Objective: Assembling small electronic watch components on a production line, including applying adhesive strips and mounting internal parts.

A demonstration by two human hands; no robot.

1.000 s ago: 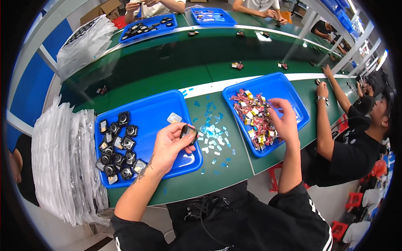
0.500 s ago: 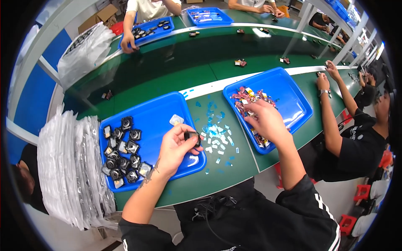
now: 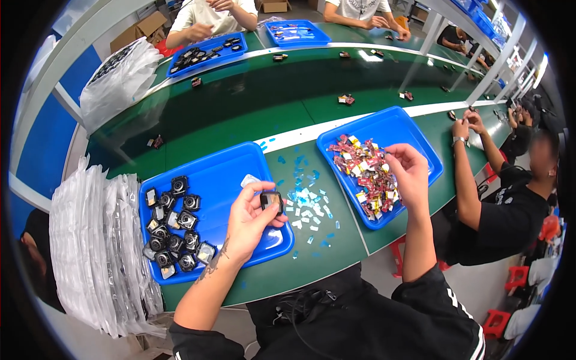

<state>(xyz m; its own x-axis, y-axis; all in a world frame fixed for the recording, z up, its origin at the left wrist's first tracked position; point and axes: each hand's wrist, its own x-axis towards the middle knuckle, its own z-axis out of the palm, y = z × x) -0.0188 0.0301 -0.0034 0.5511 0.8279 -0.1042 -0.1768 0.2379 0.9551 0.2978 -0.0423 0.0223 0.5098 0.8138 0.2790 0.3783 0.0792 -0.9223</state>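
Change: your right hand point(image 3: 413, 180) is at the right edge of the heap of red circuit boards point(image 3: 363, 174) in the right blue tray point(image 3: 423, 135); half a second earlier it leans over the heap itself. Thumb and forefinger nearly meet at the tips. Suggests a board being picked out, which would give you a piece in each hand, but I cannot tell whether anything is pinched there. Your left hand point(image 3: 243, 213) stays put, thumb and fingers grasping a black square casing point(image 3: 271, 197) over the right side of the left blue tray point(image 3: 216, 174). Across the line, a small part point(image 3: 196, 81) newly lies near the far blue tray point(image 3: 207, 65).

Hard to read: your thumb covers some of the casing's face; your left fingers partly hide a pale square piece point(image 3: 249, 179); the boards overlap too much to count.
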